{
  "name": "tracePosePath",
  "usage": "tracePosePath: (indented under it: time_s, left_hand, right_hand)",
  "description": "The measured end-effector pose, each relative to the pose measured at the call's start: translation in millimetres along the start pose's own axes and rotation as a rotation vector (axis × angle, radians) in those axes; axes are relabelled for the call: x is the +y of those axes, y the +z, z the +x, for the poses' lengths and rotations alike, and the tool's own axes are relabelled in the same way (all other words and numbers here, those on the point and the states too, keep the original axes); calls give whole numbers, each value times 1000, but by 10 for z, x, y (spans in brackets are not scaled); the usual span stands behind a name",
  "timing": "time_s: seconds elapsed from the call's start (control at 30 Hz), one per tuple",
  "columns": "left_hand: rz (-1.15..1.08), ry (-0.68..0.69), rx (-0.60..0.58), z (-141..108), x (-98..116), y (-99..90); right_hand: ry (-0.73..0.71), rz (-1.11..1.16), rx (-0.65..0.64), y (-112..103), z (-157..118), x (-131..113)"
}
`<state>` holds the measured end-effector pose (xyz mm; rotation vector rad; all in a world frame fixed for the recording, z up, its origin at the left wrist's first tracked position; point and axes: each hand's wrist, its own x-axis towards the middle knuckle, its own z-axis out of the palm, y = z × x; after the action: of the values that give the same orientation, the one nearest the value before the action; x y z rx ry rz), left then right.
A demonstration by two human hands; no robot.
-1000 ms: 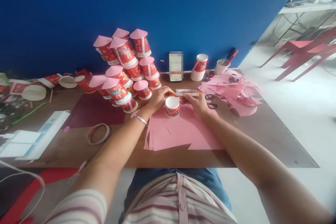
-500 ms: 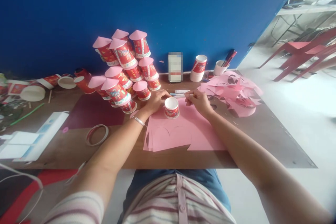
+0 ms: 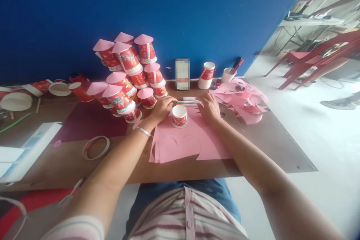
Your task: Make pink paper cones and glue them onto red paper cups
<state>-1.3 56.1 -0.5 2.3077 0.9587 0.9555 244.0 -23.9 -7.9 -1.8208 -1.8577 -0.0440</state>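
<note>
- The left hand (image 3: 164, 108) has its fingers held close together, tips at the near-left ends of the pens; whether they pinch anything or merely rest there, I cannot tell.
- The right hand (image 3: 210, 108) is palm down with bent, slightly spread fingers at the other end of the pens; its grip is likewise unclear, the fingertips being partly hidden.
- The pens (image 3: 189, 102) lie roughly side by side between the 2 hands, just past the paper cup, presumably to be within easy reach of either hand.
- That paper cup (image 3: 179, 117), red-printed, stands upright, mouth up, on the pink sheets (image 3: 182, 144); neither hand appears to hold it, since its base seems to steady it.
- The sheets overlap loosely on the table (image 3: 182, 170), curved lines or cuts showing in the top layer.
- Pink offcuts (image 3: 242, 99) are heaped to the right, likely kept off the working area.
- Cone-topped cups (image 3: 121, 101) stand in tiers to the left, probably to save room.
- 1 phone (image 3: 182, 75) is propped near the blue wall (image 3: 180, 15), apparently for support.
</note>
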Motion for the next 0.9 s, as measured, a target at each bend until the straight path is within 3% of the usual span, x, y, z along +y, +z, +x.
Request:
tracePosePath:
  time_s: [0.17, 0.33, 0.47, 0.6, 0.83, 0.9]
  left_hand:
    - [-32, -7, 64, 13, 51, -7]
    - [-81, -62, 56, 51, 75, -42]
    - [-121, -105, 63, 51, 65, -43]
    - [-165, -123, 105, 23, -3, 2]
    - [-265, -118, 193, 6, 11, -15]
    - [-335, -98, 200, 12, 73, -45]
  right_hand:
    - [-16, -67, -45, -57, 102, 55]
    - [-56, -114, -127, -123, 495, 38]
    - [-91, -119, -194, -62, 735, -17]
    - [-106, -80, -219, 21, 773, -40]
    - [-61, 174, -167, -156, 653, -62]
    - [-49, 516, -196, -196, 591, -96]
